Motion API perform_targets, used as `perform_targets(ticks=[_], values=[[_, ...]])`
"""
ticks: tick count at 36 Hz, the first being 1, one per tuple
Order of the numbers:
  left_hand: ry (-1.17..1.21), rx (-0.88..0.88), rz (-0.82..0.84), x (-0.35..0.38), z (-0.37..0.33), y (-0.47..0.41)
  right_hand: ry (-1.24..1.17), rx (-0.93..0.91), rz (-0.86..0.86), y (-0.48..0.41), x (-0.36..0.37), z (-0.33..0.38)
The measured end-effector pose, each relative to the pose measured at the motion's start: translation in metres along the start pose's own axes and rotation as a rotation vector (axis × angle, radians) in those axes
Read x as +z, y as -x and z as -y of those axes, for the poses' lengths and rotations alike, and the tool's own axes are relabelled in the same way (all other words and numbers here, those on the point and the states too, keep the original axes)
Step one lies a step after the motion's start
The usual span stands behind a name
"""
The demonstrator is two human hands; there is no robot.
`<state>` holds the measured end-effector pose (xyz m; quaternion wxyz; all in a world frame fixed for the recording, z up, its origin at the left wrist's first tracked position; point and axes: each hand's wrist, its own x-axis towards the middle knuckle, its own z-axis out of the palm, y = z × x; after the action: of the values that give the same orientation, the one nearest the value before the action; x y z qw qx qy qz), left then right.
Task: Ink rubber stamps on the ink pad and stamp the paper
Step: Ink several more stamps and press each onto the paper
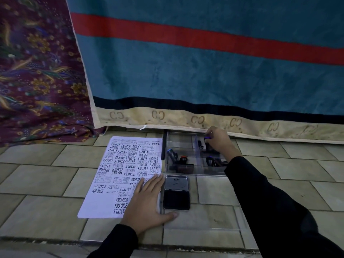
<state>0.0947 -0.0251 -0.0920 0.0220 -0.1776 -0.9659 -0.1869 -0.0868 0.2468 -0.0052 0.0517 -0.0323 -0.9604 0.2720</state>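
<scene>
A white paper (119,175), covered with many black stamped words, lies on the tiled floor. My left hand (147,203) rests flat on its lower right corner, fingers spread. To its right sits an open ink pad (176,200) with a black pad and a silver lid (176,183) folded back. Behind it stands a clear plastic box (182,138) holding several black rubber stamps (172,155). My right hand (218,140) reaches into the box's far right compartment, fingers closed around a stamp with a purple top (207,139).
A clear plastic lid (214,216) lies flat on the floor tiles under and right of the ink pad. A teal cloth with a red stripe (204,71) hangs just behind the box. A purple patterned cloth (37,81) hangs at the left.
</scene>
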Motion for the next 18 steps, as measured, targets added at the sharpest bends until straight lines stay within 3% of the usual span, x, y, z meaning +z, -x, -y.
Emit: perform_targets(ticks=[6, 12, 18], values=[[0.003, 0.003, -0.009, 0.000, 0.000, 0.001, -0.087, 0.013, -0.146, 0.007, -0.013, -0.012], [0.010, 0.010, -0.009, 0.001, 0.001, 0.001, -0.344, -0.011, -0.227, 0.047, -0.027, 0.007], [0.027, 0.014, -0.019, 0.002, 0.002, 0.001, -0.454, -0.138, 0.002, 0.123, -0.002, 0.045]])
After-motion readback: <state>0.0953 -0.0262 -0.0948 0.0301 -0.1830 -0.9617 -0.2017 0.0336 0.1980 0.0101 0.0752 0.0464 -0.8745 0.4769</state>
